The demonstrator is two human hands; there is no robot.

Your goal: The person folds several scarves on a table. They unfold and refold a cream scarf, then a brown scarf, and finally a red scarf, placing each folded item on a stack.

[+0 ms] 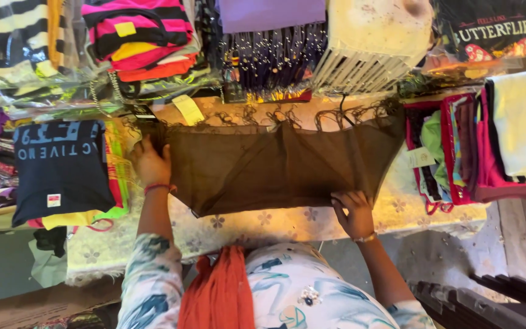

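A person in a patterned white and blue top, with an orange scarf [217, 292] hanging at the lower centre of the frame, works over a folded brown sheer cloth [275, 164] spread across the middle of a surface [409, 210] covered in a pale floral sheet. The left hand [151, 163], a red thread at its wrist, lies flat with fingers pressed on the cloth's left edge, while the right hand [354, 213], wearing a thin bangle, pinches the cloth's lower right edge between curled fingers. Dark fringe runs along the cloth's far edge at the frame's upper centre. Packed garments ring the surface: a folded navy shirt [62, 167] with pale lettering at left, a pink and black striped piece [138, 33] in clear wrap at upper left, a dark beaded item [272, 61] at top centre, a cream fringed fabric [372, 42] to its right, and a stack of pink, green and white clothes [488, 140] at the right edge. A grey concrete floor [452, 256] shows at lower right, beside dark wooden slats [488, 298].
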